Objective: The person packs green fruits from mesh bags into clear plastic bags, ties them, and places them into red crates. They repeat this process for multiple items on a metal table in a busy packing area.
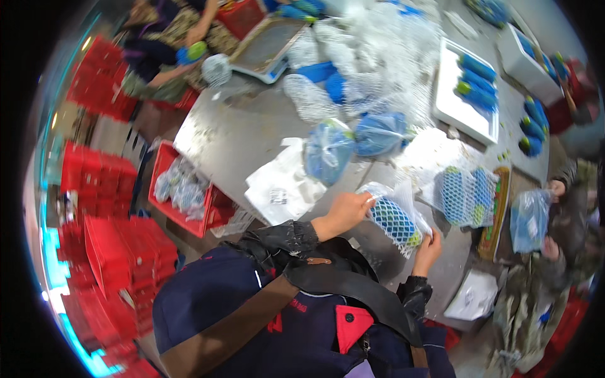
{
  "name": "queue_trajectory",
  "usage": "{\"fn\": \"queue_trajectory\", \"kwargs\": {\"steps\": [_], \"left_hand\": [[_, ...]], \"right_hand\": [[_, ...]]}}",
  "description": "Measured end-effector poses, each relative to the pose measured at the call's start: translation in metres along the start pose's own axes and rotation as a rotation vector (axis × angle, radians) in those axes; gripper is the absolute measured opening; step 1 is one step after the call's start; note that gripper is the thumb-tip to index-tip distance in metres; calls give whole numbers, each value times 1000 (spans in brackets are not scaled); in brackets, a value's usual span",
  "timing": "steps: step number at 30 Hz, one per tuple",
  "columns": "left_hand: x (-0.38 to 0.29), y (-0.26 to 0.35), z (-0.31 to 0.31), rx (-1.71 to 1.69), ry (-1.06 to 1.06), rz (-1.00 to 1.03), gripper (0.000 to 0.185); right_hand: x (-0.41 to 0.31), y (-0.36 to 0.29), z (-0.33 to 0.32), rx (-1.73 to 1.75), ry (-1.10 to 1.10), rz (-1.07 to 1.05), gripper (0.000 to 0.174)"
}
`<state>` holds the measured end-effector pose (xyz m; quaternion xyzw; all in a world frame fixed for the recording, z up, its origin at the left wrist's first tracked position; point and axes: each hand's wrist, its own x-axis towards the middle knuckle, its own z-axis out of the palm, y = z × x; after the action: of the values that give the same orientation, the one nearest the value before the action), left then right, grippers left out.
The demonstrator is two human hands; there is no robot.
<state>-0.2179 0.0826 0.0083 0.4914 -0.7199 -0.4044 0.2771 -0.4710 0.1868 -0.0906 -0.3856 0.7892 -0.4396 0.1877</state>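
Note:
Between my hands is a clear plastic bag with green produce in a white foam net sleeve, blue wrapping showing through the mesh. My left hand grips the bag's upper left side. On the lower right, my right hand pinches its other edge. A stack of white printed plastic bags lies on the metal table left of my left hand. Past it sit two tied bluish bags of produce. Right of my right hand lie net-sleeved pieces.
White foam sleeves heap across the far metal table. A white foam box holds blue-wrapped produce. A red crate with bagged produce stands left, near stacked red crates. Other people work at far left and right; one holds a bluish bag.

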Motion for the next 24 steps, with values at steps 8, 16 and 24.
{"fn": "queue_trajectory", "kwargs": {"steps": [8, 16, 24], "left_hand": [[-76, 1, -53, -208, 138, -154, 21], [-129, -8, -88, -40, 284, -51, 23], [-154, -6, -167, -155, 447, -94, 33]], "right_hand": [[-33, 25, 32, 329, -94, 250, 16], [-71, -145, 11, 705, -520, 398, 16], [-124, -224, 30, 799, -679, 205, 41]]}}
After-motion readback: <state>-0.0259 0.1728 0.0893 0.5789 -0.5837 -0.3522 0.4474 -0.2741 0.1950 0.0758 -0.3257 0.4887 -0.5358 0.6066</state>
